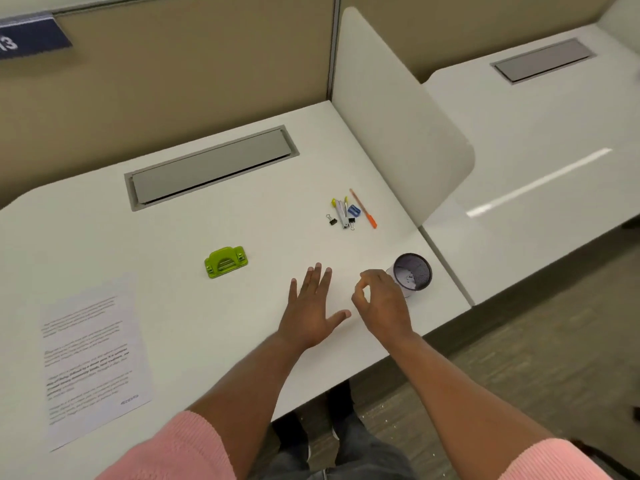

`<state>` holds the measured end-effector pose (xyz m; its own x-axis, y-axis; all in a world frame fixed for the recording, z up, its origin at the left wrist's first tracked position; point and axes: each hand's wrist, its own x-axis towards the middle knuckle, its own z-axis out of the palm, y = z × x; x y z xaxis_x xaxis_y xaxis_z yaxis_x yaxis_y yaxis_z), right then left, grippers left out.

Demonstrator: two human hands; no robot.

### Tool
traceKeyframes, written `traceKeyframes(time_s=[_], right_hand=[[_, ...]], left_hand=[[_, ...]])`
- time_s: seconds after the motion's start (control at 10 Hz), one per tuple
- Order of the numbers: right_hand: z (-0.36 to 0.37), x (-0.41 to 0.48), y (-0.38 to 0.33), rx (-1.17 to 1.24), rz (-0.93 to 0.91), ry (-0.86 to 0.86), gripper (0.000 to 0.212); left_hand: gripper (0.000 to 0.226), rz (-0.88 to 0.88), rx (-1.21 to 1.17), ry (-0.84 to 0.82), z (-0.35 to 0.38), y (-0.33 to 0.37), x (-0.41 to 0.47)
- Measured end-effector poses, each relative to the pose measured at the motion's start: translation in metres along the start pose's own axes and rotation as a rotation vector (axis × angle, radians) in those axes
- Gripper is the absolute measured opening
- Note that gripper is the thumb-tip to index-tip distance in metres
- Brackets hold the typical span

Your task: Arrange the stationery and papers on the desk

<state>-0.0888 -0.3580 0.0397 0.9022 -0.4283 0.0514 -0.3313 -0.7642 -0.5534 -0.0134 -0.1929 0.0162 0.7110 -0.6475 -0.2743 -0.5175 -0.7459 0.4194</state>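
Observation:
My left hand [311,313] lies flat on the white desk [194,306] with its fingers spread. Just to its right, my right hand [381,306] hovers with curled fingers, thumb and forefinger tips meeting; nothing shows between them. A dark mesh cup [414,271] with white scraps inside stands right behind that hand, near the desk's right edge. A green hole punch [225,262] sits left of my hands. A printed sheet of paper [93,358] lies at the near left. Farther back lie a small stapler [342,213], a blue sharpener [354,211], an orange pen [363,208] and two black binder clips [331,220].
A grey cable-tray lid [211,168] is set into the back of the desk. A white divider panel [398,116] rises along the right side, with a second desk [536,150] beyond it. The desk's front edge runs just below my forearms.

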Motion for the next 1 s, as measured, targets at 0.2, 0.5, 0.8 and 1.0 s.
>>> traceKeyframes(time_s=[0.2, 0.5, 0.8, 1.0], right_hand=[[-0.052, 0.010, 0.051, 0.015, 0.211, 0.060, 0.006], [-0.077, 0.017, 0.098, 0.066, 0.152, 0.104, 0.009], [-0.071, 0.027, 0.107, 0.041, 0.053, 0.127, 0.014], [-0.074, 0.022, 0.089, -0.129, -0.020, 0.080, 0.052]], left_hand=[[0.102, 0.141, -0.054, -0.032, 0.002, 0.077, 0.062], [0.095, 0.229, -0.134, -0.038, 0.008, 0.124, 0.106], [0.090, 0.226, -0.133, -0.019, 0.009, 0.123, 0.101], [0.091, 0.198, -0.088, 0.037, 0.003, 0.113, 0.087]])
